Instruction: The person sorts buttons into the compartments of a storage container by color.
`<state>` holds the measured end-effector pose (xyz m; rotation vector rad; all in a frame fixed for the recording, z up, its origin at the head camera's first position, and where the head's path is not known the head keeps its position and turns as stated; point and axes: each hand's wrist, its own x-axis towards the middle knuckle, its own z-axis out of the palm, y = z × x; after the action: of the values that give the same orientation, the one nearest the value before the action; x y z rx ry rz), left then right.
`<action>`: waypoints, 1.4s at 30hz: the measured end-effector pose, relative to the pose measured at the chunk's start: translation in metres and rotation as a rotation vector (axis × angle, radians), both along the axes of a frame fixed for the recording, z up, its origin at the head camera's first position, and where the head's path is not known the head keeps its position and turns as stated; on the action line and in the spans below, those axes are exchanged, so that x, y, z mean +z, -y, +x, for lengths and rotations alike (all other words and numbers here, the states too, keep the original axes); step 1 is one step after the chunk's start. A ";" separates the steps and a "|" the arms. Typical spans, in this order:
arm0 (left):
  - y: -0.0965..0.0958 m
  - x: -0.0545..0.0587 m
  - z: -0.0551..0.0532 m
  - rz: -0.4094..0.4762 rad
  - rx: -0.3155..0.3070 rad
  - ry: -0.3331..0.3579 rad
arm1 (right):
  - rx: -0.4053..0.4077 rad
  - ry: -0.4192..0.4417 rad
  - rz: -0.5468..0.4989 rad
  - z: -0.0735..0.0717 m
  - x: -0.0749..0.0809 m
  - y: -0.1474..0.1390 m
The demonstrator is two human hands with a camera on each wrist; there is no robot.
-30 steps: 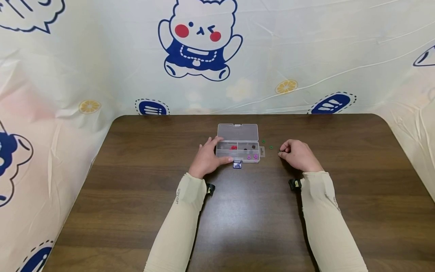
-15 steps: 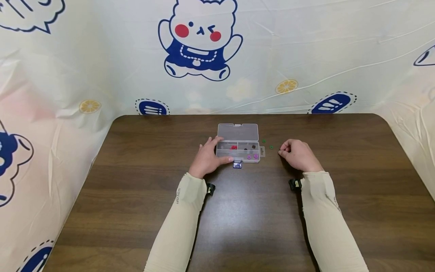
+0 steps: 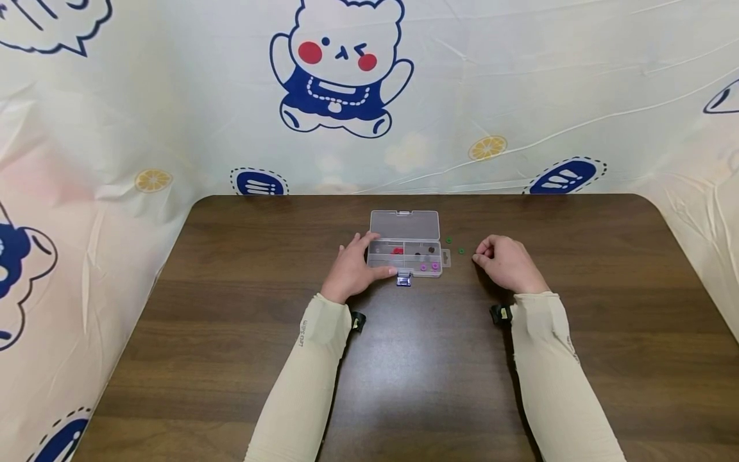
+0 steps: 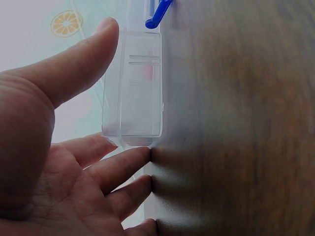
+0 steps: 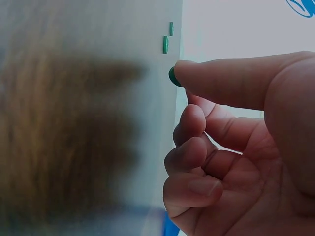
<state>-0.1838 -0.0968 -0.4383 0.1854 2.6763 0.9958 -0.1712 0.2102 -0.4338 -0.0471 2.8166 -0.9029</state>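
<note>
A clear plastic compartment box (image 3: 388,261) lies with its lid (image 3: 404,224) raised toward the back. My left hand (image 3: 349,268) holds its left end, thumb along the front edge and index finger at the back. In the left wrist view the other fingertips rest on the table. My right hand (image 3: 508,263), to the right of the box, pinches a small round green piece (image 5: 174,76) between thumb and index finger. Two similar small green rings (image 3: 449,240) lie on the table between box and hand. The box holds red pieces (image 3: 397,251), purple rings (image 3: 435,266) and dark pieces (image 3: 431,250).
A blue latch (image 3: 403,280) hangs open at the box's front, and a clear hanging tab (image 3: 446,258) juts from its right end. The brown wooden table (image 3: 392,385) ends at a printed curtain (image 3: 439,96) behind. A black strap (image 3: 501,314) sits at the right wrist.
</note>
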 end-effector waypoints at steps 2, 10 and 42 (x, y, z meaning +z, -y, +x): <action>0.000 0.000 0.000 0.002 0.003 0.005 | 0.001 -0.006 -0.002 0.000 0.001 0.001; 0.000 0.002 0.001 0.005 0.009 0.018 | 0.004 -0.016 -0.004 0.001 0.004 0.002; 0.000 0.001 0.001 0.010 -0.001 0.011 | 0.054 -0.086 -0.010 0.003 0.011 0.019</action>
<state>-0.1827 -0.0965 -0.4373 0.1821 2.6613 1.0071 -0.1683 0.1913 -0.4233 -0.1669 2.8737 -0.9242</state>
